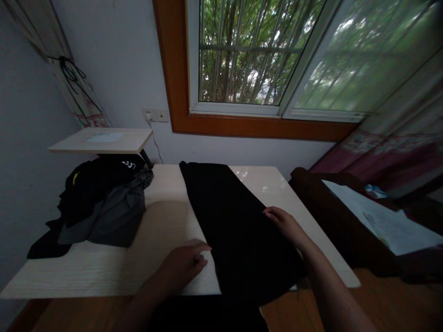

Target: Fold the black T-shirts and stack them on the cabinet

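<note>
A long black garment [238,221] lies flattened on the pale wooden table [166,230], running from the back edge to the front edge. Its kind is hard to make out; it looks like folded trousers. My right hand [282,221] is at its right edge, with thumb and fingers pinched together on the cloth. Beside the left edge is my left hand [185,265], thumb and forefinger apart, the forefinger's tip at or very near the cloth. Nothing shows between the left fingers. The garment's near end reaches the table's front edge, where dark cloth below blends with it.
Black and grey clothes [107,203] are heaped on the table's left side, under a small raised shelf [100,138] with a paper on it. A wall socket [154,115] and cord are behind. A dark brown piece of furniture [321,221] with a white sheet [380,216] stands right.
</note>
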`<control>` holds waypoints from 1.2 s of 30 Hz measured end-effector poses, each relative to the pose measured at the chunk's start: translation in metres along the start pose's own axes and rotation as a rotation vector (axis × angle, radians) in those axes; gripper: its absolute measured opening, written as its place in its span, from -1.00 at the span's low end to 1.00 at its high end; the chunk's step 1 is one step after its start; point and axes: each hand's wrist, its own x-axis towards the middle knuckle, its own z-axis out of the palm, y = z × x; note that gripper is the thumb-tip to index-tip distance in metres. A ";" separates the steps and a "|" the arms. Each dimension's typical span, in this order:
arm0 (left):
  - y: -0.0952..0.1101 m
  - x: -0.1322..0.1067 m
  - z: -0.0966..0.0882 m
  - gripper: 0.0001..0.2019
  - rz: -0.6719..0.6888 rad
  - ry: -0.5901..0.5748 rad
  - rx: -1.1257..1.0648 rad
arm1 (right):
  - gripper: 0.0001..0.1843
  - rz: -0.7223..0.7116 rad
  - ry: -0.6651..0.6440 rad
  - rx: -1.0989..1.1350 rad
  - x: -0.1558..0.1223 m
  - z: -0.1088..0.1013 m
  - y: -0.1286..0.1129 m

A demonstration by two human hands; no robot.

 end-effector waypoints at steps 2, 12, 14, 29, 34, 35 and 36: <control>-0.011 0.014 -0.015 -0.62 -0.019 0.104 0.012 | -0.71 0.006 0.049 -0.043 0.008 -0.009 0.004; -0.071 0.126 -0.094 -0.54 -0.188 0.535 0.020 | -0.46 0.095 0.114 -0.405 -0.003 0.004 0.003; -0.069 0.151 -0.100 -0.49 -0.239 0.562 0.036 | -0.46 0.143 0.146 -0.520 -0.013 0.010 -0.002; -0.069 0.204 -0.105 -0.30 -0.340 0.654 -0.018 | -0.52 0.203 0.207 -0.786 -0.037 0.010 -0.004; -0.069 0.161 -0.089 -0.31 -0.359 0.680 0.007 | -0.53 0.124 0.165 -0.820 -0.017 -0.008 0.020; -0.067 0.149 -0.083 -0.31 -0.339 0.682 0.002 | -0.54 0.105 0.153 -0.824 -0.013 -0.013 0.027; -0.065 0.135 -0.077 -0.32 -0.332 0.673 0.003 | -0.55 0.084 0.137 -0.827 -0.007 -0.017 0.033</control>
